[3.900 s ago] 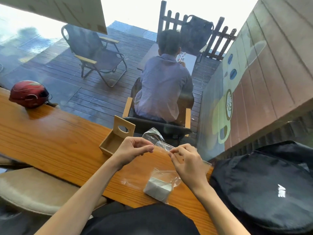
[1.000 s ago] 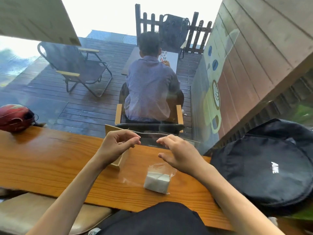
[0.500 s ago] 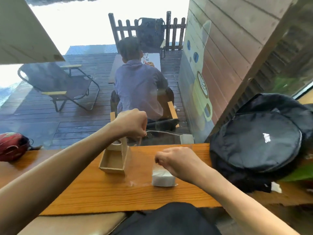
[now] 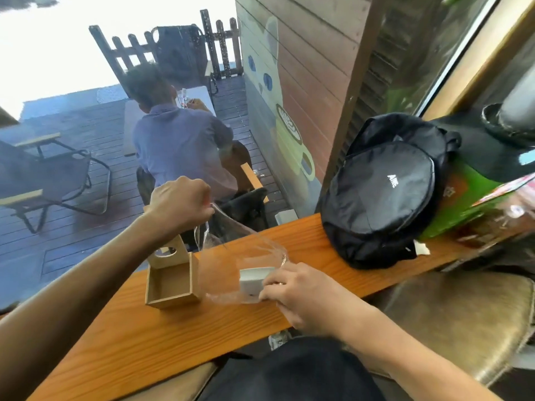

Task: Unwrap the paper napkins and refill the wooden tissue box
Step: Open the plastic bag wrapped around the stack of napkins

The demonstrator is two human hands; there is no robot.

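At frame centre the small white stack of paper napkins lay on the orange wooden counter, half inside a clear, crinkly plastic wrapper. The right hand pinned the stack; the left hand, fisted higher up, pinched the wrapper's far end. The napkins looked light, soft and easily crumpled, so gripping the stack's sides seemed best. The open, empty light wooden tissue box stood just left of it.

Narrow wooden tabletop along window. Open wooden tissue box left of centre; white napkin stack in clear wrapper just right; black backpack far right.
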